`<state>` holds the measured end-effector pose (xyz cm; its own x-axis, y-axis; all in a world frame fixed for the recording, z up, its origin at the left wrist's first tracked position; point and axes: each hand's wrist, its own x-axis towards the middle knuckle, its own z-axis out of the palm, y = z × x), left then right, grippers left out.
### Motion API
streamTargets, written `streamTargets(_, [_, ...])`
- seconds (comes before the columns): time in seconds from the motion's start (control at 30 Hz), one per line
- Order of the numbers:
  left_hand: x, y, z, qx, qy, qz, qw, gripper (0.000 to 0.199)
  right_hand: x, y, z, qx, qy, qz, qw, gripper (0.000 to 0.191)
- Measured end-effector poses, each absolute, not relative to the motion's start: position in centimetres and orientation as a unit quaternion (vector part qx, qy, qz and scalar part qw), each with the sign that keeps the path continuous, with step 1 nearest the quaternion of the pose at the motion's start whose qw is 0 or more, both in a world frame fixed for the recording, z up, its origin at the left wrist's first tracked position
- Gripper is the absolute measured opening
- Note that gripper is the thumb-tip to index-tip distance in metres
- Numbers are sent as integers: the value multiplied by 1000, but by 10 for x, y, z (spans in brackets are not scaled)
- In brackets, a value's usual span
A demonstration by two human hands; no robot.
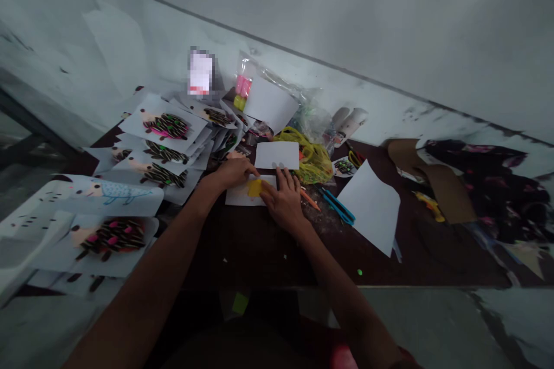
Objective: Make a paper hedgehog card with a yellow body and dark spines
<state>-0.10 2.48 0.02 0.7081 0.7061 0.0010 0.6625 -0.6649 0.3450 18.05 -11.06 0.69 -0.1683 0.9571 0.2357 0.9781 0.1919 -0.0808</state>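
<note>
A small yellow paper cutout (254,188) lies on a white sheet (243,199) at the table's middle. My left hand (235,172) comes in from the upper left, its fingers curled and their tips at the cutout's top edge. From the right, my right hand (284,199) lies with its fingers apart; its thumb side touches the cutout's right edge and its longer fingertips reach a white card (277,155) just above the sheet. The cutout's right edge is partly hidden by that hand. An orange pencil-like stick (310,199) and a blue-handled cutter (337,206) lie right of my right hand.
Stacked hedgehog pictures (167,125) fill the left side. Behind my hands sit a yellow net bag (314,155) and a clear plastic bag (309,112). A large white sheet (372,207), a yellow tool (428,206) and dark flowered cloth (489,184) lie rightward.
</note>
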Motion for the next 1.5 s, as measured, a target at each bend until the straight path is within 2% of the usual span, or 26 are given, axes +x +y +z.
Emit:
streamTargets(0.6, [-1,26,-5,913,370,82,154,43,177,-92,12,-648,-757,16,84,34])
streamTargets(0.9, [-2,30,-12,906,368,106,178,41,181,-91,5,-618,-778,4,111,32])
streamTargets(1.5, [-3,32,-11,908,365,103,177,43,176,-95,8,-607,-789,-11,93,33])
